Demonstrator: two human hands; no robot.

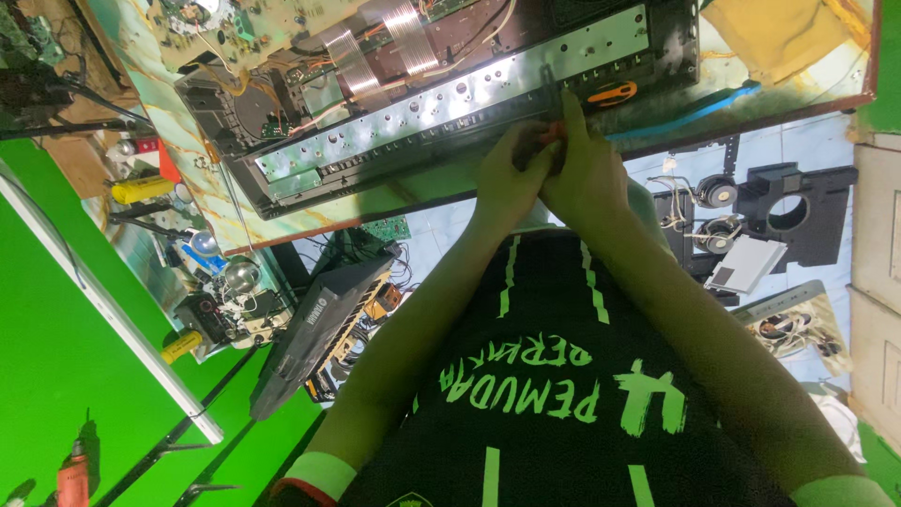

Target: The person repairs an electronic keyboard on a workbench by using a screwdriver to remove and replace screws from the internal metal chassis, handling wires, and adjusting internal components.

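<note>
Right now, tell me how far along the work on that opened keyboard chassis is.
Done: the chassis lies open on the table, its circuit boards and ribbon cables exposed. In hand: the left hand and right hand together grip a dark tool at the metal strip. Left: the casing remains open.

We held a slim dark tool (pixel 550 94) upright between both hands, our left hand (pixel 508 169) and right hand (pixel 584 174) pressed together around its lower end, just at the near edge of the counter (pixel 394 197). Its shaft rose from our fingers and its tip met the long silver metal strip (pixel 450 99) of an opened electronic unit (pixel 422 103). That unit lay lengthwise and tilted across the counter, cover off, its black frame showing; the strip was shiny and dotted with small holes and screws. Flat ribbon cables (pixel 375 52) and circuit boards (pixel 272 28) showed behind the strip.
</note>
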